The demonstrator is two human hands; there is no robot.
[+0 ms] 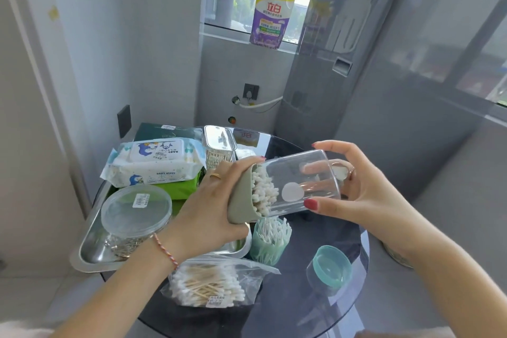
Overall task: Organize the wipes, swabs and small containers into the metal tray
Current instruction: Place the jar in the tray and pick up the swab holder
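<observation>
So the swab holder [248,195] is up in the air over the middle of the counter [315,296], tipped on its side; it's a grey-green base packed with white cotton swabs, and a clear cover [301,181] sits against its mouth, pointing right; left hand [208,208] is wrapped around the base, right hand [356,186] has its fingers curled round the far end of the cover, so both hands are gripping it. Just under it stands a green cup of swabs [270,239], right beside the metal tray [90,252]; in the tray, a round clear tub [135,210] near left, baby wipes [156,162] stacked on a green pack [175,186] further back; a shiny lidded swab box [218,148] stands at the far end, can't tell if it's inside the tray. Near edge has a bag of wooden swabs [208,285]; a teal lid [332,266] to the right.
</observation>
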